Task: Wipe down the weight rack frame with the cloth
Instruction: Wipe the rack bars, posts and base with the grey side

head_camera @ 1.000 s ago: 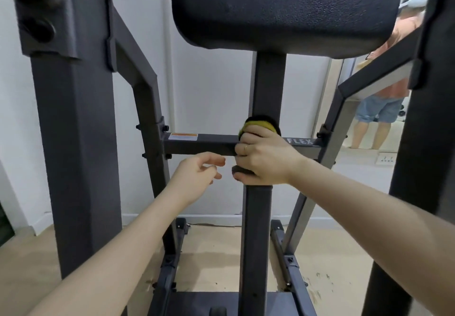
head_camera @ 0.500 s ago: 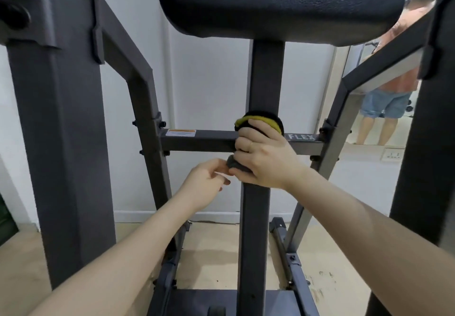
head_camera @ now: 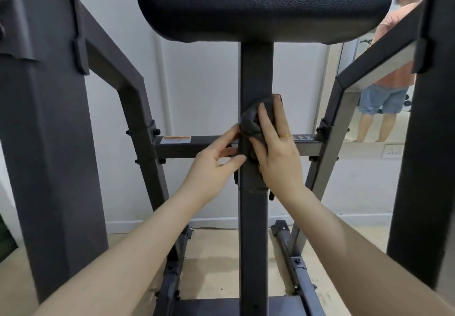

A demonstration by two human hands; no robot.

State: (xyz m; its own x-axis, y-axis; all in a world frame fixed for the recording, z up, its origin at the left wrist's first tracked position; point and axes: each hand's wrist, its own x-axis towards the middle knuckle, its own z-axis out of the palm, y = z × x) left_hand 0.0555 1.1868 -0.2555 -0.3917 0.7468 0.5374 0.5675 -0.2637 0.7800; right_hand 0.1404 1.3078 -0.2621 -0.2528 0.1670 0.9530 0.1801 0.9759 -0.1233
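Observation:
The dark grey rack frame has a central upright post (head_camera: 256,74) crossed by a horizontal bar (head_camera: 197,146) with an orange label. A dark grey cloth (head_camera: 251,123) is bunched against the post where the two meet. My right hand (head_camera: 275,148) lies over the cloth with fingers fairly straight, pressing it onto the post. My left hand (head_camera: 216,163) reaches in from the left; its fingertips touch the cloth's left edge at the post, thumb below. How the left fingers hold the cloth is partly hidden.
A black padded rest (head_camera: 266,2) hangs over the post. Thick frame uprights stand at left (head_camera: 49,143) and right (head_camera: 428,143), with angled braces. Base rails (head_camera: 302,278) run along the beige floor. A wall mirror (head_camera: 376,93) at right reflects a person.
My right hand has opened up from a curled grip and now lies flatter and higher on the post over the cloth. The left hand moved right to the cloth's edge. The yellow side no longer shows.

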